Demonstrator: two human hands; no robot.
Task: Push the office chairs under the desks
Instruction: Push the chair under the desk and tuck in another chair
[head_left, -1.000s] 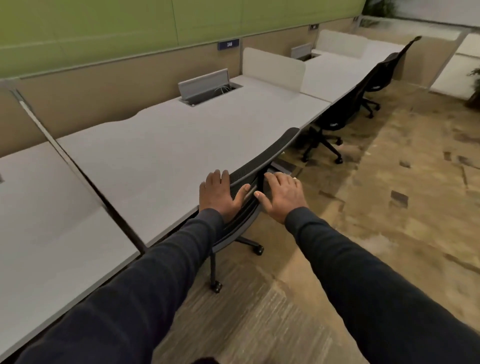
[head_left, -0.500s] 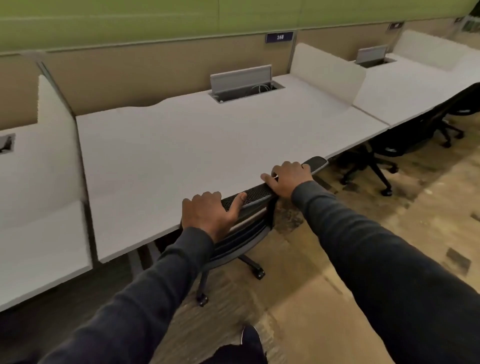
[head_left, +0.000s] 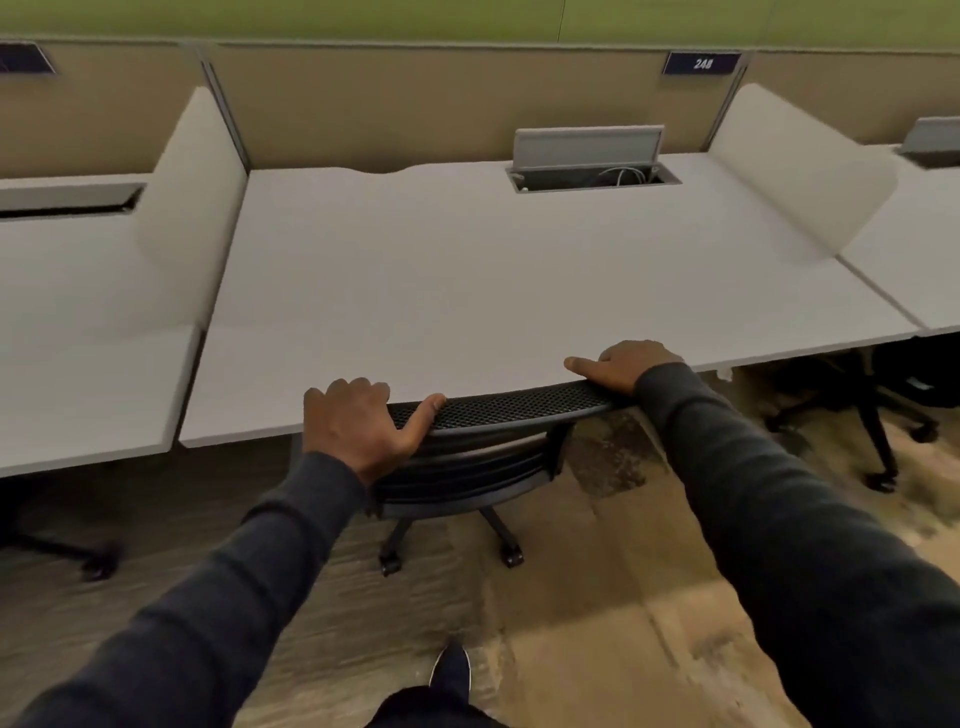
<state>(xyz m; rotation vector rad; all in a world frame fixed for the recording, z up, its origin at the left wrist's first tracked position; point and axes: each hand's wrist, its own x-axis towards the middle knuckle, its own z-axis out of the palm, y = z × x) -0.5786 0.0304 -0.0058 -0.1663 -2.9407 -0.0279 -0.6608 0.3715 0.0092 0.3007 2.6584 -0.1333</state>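
A black mesh-backed office chair (head_left: 498, 410) stands at the front edge of a white desk (head_left: 467, 291), its seat hidden under the desktop and its backrest top against the desk edge. My left hand (head_left: 358, 426) grips the left end of the backrest top, thumb along the mesh. My right hand (head_left: 623, 364) rests curled over the right end of the backrest. The chair's wheeled base (head_left: 452, 540) shows below on the carpet.
White divider screens (head_left: 800, 171) stand on both sides of the desk. An open cable box (head_left: 587, 161) sits at the desk's back. Another black chair base (head_left: 878, 431) is under the right neighbouring desk, another base (head_left: 78, 556) under the left one. My shoe (head_left: 452, 670) is on the carpet.
The chair has rolled in under the desk and turned square to its edge. My hands have spread to the two ends of the backrest, and my view has swung to face the desk.
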